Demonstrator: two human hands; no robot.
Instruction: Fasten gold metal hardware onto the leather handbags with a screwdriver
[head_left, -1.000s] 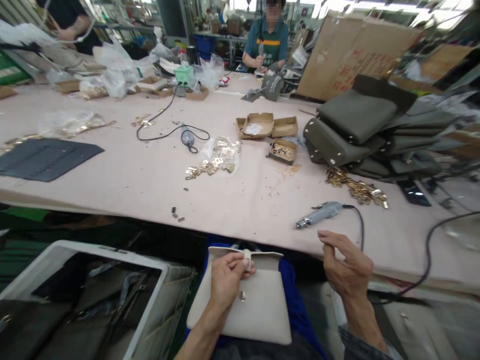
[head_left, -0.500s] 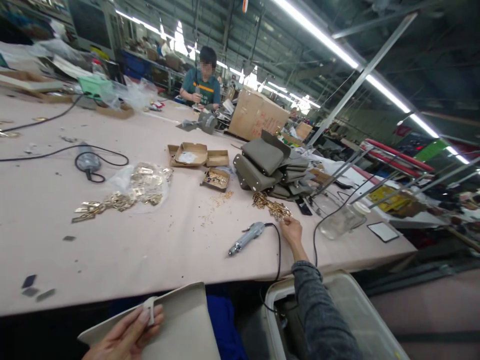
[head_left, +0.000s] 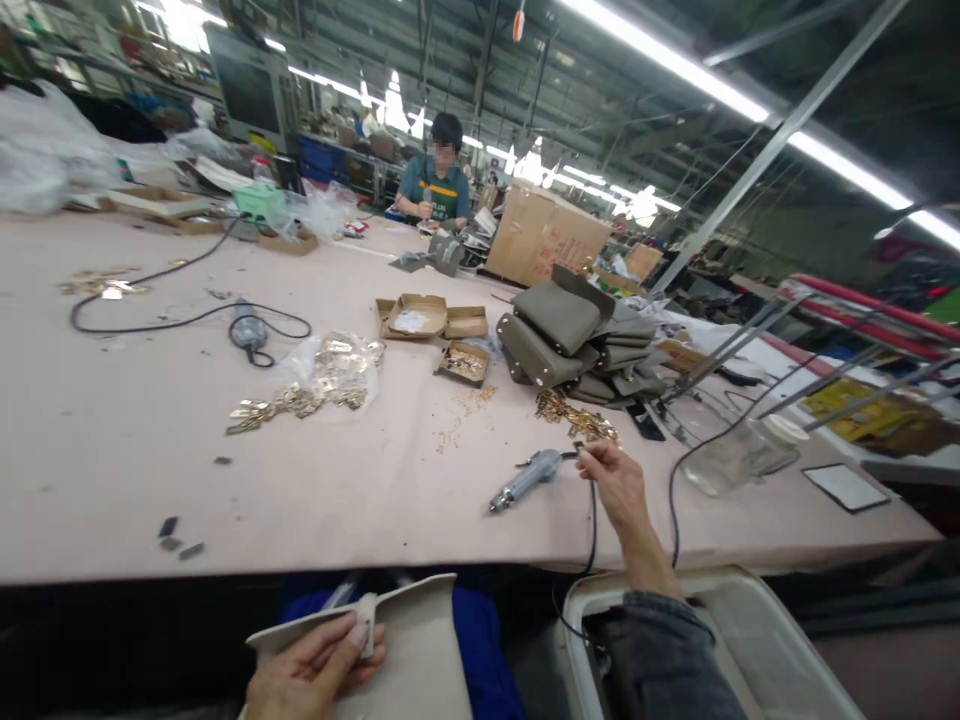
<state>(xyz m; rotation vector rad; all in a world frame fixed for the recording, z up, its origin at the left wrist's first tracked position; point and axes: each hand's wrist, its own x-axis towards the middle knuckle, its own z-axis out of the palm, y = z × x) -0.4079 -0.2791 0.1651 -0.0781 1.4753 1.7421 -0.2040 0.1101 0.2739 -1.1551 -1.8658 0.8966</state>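
Note:
My left hand (head_left: 311,670) grips the flap edge and small tab of a cream leather bag (head_left: 409,640) held low in front of me, below the table edge. My right hand (head_left: 611,480) is stretched out over the pink table (head_left: 135,440), its fingertips pinched together at the near edge of a pile of gold metal fittings (head_left: 574,415). Whether a fitting is between the fingers is too small to tell. A grey electric screwdriver (head_left: 525,480) lies on the table just left of that hand, its black cord running under my wrist.
A stack of olive-grey bags (head_left: 574,335) stands behind the gold pile. Small cardboard trays (head_left: 431,315), a clear bag of gold plates (head_left: 330,370) and a corded tool (head_left: 247,330) lie mid-table. A white bin (head_left: 750,640) sits at lower right. A person in a green top (head_left: 435,190) works at the far end.
My right hand went from the table's near edge out to the gold fittings and has drawn back slightly. My view lifted and swung right. My left hand kept its hold on the cream bag.

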